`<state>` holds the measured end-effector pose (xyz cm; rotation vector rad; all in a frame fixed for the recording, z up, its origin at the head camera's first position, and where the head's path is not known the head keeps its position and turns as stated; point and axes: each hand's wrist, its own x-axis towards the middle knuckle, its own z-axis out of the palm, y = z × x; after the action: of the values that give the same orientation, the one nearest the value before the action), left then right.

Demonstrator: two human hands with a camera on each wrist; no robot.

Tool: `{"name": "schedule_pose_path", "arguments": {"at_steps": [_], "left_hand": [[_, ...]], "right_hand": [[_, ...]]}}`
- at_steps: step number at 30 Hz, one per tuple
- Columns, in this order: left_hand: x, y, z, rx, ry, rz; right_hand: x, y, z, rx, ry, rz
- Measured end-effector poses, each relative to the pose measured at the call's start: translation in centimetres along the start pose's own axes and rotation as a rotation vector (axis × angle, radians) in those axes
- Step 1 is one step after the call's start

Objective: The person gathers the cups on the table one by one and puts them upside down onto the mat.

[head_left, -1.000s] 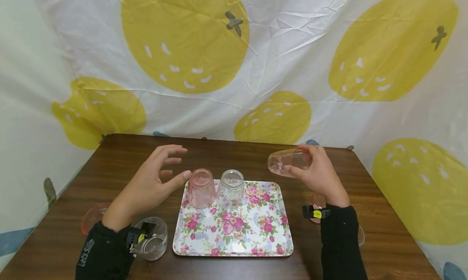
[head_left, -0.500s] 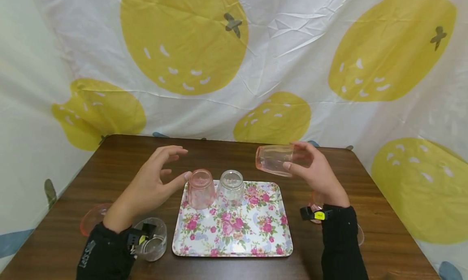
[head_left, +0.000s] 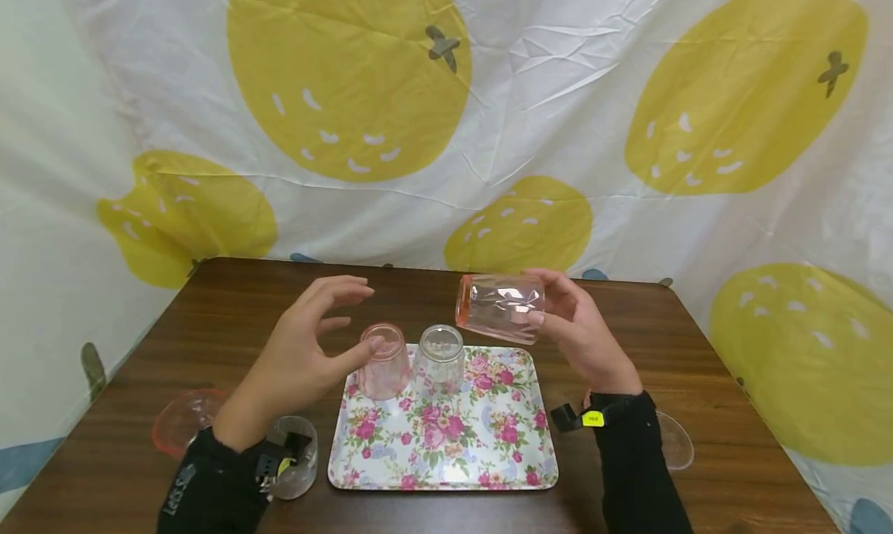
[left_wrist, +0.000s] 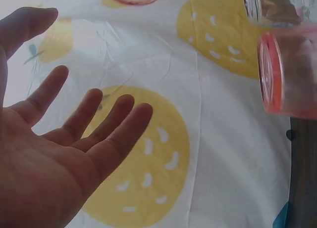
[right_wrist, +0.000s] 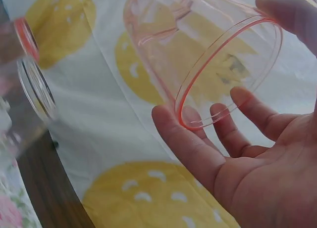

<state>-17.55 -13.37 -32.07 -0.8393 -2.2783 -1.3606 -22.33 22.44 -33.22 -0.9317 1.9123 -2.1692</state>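
My right hand (head_left: 589, 340) holds a pink drinking glass (head_left: 501, 308) by its rim end, above the tray's back right. The glass lies tilted nearly sideways, its base pointing left. In the right wrist view, thumb and fingers meet its round rim (right_wrist: 183, 104). Upside down on the floral tray (head_left: 446, 472) stand another pink glass (head_left: 384, 375) and a clear glass (head_left: 441, 373), side by side at the back left. My left hand (head_left: 293, 363) hovers beside that pink glass with fingers spread and holds nothing; its thumb overlaps the base in the head view.
On the wooden table (head_left: 230, 301), a clear glass (head_left: 300, 472) stands left of the tray, partly behind my left wrist. Further left is a pink-rimmed glass item (head_left: 174, 422). A clear round rim (head_left: 677, 441) shows beyond my right sleeve. A lemon-print cloth (head_left: 377, 224) hangs behind.
My right hand has moved left with the pink glass, bringing it from beyond the tray's right corner to over its back edge. The left hand has shifted slightly right.
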Motion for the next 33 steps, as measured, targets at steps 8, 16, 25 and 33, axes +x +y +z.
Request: {"name": "schedule_pose_path", "arguments": {"at_steps": [8,16,25,33], "left_hand": [[0.3,1.1,1.4,-0.065,-0.002,0.043],[0.5,1.6,2.9,-0.106,-0.022,0.073],[0.7,2.0,3.2,-0.122,-0.037,0.082],[0.6,2.0,3.3,-0.154,-0.036,0.082]], "right_hand": [[0.8,0.7,2.2,0.11,-0.111,-0.042],[1.2,1.1,4.0,0.114,-0.173,-0.066],[1.8,2.0,5.3,0.152,-0.215,-0.118],[1.8,2.3,6.1,0.219,-0.259,-0.098]]}}
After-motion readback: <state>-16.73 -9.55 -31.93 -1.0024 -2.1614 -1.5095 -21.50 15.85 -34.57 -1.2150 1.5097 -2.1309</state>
